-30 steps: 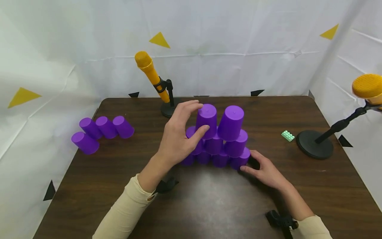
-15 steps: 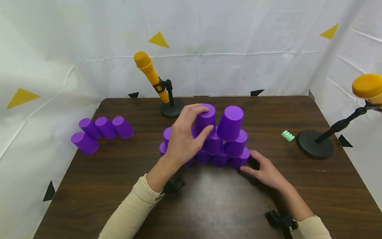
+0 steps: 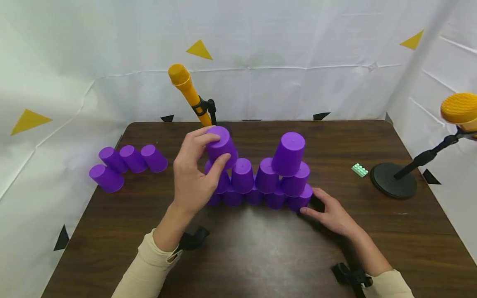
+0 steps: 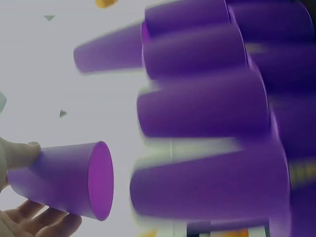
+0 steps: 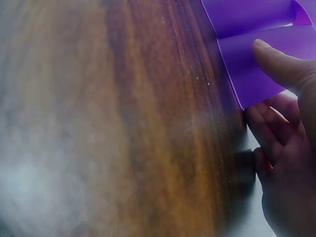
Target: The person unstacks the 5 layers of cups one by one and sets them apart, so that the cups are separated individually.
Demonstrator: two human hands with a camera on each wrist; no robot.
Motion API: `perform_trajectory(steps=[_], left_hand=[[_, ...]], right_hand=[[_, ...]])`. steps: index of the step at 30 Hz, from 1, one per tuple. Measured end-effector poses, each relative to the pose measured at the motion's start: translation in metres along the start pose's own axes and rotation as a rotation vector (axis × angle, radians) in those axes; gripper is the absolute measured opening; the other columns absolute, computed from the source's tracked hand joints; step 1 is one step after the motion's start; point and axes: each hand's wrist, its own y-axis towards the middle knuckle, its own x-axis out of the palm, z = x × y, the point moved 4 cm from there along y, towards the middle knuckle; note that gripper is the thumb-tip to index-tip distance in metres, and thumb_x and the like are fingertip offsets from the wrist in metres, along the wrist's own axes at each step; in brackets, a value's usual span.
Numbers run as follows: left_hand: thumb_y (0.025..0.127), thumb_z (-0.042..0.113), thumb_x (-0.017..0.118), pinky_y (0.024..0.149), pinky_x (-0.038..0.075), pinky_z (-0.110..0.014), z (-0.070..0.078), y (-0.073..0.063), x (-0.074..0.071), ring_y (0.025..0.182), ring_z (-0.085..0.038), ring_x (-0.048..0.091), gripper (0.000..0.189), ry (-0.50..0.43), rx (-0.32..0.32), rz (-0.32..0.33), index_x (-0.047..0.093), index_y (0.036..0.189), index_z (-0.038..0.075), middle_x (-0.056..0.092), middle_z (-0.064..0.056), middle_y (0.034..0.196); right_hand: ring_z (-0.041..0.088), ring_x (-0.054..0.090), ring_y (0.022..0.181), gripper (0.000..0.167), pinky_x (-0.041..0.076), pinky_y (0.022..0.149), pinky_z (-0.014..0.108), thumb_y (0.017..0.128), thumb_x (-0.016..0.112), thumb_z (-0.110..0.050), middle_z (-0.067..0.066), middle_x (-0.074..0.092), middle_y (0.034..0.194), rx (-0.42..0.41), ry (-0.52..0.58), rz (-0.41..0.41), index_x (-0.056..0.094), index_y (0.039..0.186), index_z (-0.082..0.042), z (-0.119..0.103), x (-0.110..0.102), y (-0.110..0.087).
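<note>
My left hand [image 3: 193,178] grips an upside-down purple cup [image 3: 225,147], thumb on the near side and fingers over the top. It is held over the left end of the stacked cups; in the left wrist view a gap shows between this cup [image 4: 59,177] and the row. The stack has a bottom row of several purple cups, a second row [image 3: 242,176] above, and one upper cup [image 3: 288,155] at the right. At the right end, my right hand [image 3: 331,213] holds the bottom corner cup [image 3: 301,200] low down, thumb in front and fingers behind.
Several purple cups [image 3: 106,178] stand at the table's left edge. A yellow microphone [image 3: 190,93] on a stand rises behind the stack. Another yellow microphone [image 3: 460,107] on a black base [image 3: 393,180] is at the right, near a mint toy brick [image 3: 359,170]. White sheeting surrounds the table [image 3: 261,256].
My left hand has closed on the left upper cup, lifted it off the second row and carried it left. The second-row cups below are now uncovered. My right hand stays put.
</note>
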Motion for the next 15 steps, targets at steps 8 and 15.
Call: perform_trajectory(steps=[8,15], left_hand=[[0.081,-0.005,0.076,0.088,0.054,-0.032,-0.056,-0.022,-0.081,0.108,-0.018,0.059,0.035,0.225,-0.233,0.183,0.063,0.113,-0.002,0.061,-0.01,0.121],[0.083,0.012,0.079,0.081,0.054,-0.032,-0.136,-0.072,-0.147,0.103,-0.014,0.058,0.037,0.555,-0.518,0.255,0.065,0.117,0.009,0.064,-0.004,0.116]], right_hand=[[0.034,0.047,0.128,0.061,0.034,0.105,0.059,0.088,0.076,-0.029,0.013,0.057,0.131,-0.016,-0.009,0.018,0.051,0.139,-0.007,0.001,-0.002,-0.001],[0.033,0.047,0.128,0.062,0.034,0.105,0.058,0.088,0.075,-0.028,0.013,0.057,0.132,-0.032,-0.002,0.014,0.051,0.14,-0.007,0.001,0.0,0.0]])
